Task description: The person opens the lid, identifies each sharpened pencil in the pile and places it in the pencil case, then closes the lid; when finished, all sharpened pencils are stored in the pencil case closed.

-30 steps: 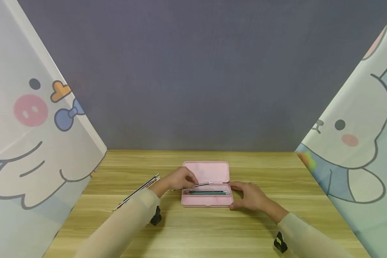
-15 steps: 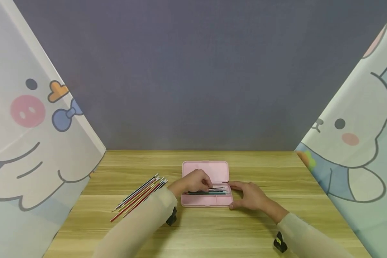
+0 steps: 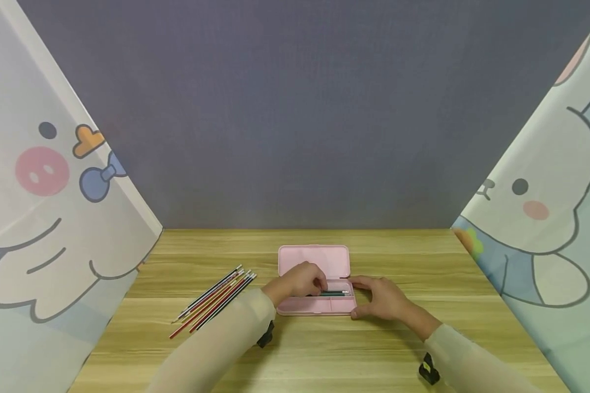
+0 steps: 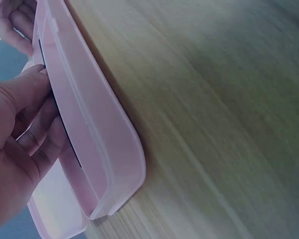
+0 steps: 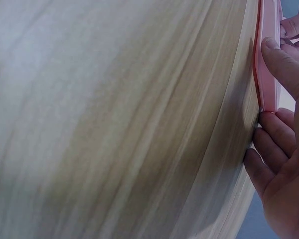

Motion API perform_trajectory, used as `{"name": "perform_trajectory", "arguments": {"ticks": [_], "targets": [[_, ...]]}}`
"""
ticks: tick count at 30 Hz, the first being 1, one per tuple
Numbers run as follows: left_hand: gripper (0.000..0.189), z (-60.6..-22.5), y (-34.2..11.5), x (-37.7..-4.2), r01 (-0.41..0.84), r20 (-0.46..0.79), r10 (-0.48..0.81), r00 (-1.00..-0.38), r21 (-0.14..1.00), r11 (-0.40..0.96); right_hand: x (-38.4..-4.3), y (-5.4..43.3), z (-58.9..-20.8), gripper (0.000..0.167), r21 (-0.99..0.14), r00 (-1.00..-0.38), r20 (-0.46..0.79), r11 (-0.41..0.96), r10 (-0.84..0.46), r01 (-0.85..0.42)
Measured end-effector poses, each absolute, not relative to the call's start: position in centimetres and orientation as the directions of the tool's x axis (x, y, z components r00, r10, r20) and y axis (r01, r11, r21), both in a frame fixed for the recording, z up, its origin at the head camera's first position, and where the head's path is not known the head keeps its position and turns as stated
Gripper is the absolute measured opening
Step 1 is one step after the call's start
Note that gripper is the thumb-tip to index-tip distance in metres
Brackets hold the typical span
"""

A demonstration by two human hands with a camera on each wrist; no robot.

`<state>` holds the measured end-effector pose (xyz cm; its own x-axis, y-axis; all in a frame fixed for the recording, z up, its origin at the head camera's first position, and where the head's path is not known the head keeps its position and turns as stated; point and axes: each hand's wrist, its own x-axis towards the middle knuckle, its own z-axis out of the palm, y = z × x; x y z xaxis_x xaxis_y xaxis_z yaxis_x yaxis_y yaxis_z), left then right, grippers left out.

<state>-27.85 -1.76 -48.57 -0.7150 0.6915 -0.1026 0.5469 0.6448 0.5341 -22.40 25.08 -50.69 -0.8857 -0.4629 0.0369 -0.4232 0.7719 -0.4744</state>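
A pink pencil case (image 3: pixel 305 307) lies on the table with its lid (image 3: pixel 319 255) raised behind it. Several dark and green pencils (image 3: pixel 335 293) lie lengthwise in its rear compartment. My left hand (image 3: pixel 305 279) reaches into that compartment, thumb and fingers curled at a pencil; in the left wrist view a dark pencil (image 4: pixel 70 142) runs beneath the fingertips along the inner divider. My palm and sleeve hide the left ends of the pencils. My right hand (image 3: pixel 385 299) grips the case's right end, thumb at the front corner and fingers at the rear one.
Left of the case, a fanned pile of red, black and white pencils (image 3: pixel 216 303) lies slantwise on the wooden table (image 3: pixel 373 360). A dark grey panel (image 3: pixel 305 120) rises behind the table, and cartoon-printed panels flank both sides.
My left hand has moved right from beside the case into it, lowering a pencil into the rear compartment. The pile at left has come into fuller view. My right hand stays put.
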Motion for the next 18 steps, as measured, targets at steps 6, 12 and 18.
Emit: {"name": "perform_trajectory", "arguments": {"ticks": [6, 12, 18], "targets": [[0.013, -48.3, -1.8, -27.5, 0.57, -0.099, 0.683, -0.724, 0.473, 0.672, -22.4, 25.0, -50.8, 0.089, -0.479, -0.886, 0.035, 0.771, -0.462, -0.421], [0.013, -48.0, -2.0, -27.3, 0.567, -0.088, 0.675, -0.733, 0.469, 0.677, -22.4, 24.9, -50.7, 0.089, -0.487, -0.887, 0.04, 0.766, -0.461, -0.42], [0.013, -48.2, -2.8, -27.6, 0.558, -0.05, 0.703, -0.71, 0.569, 0.604, -22.3, 25.0, -50.6, 0.089, -0.48, -0.887, 0.046, 0.768, -0.46, -0.424]]}}
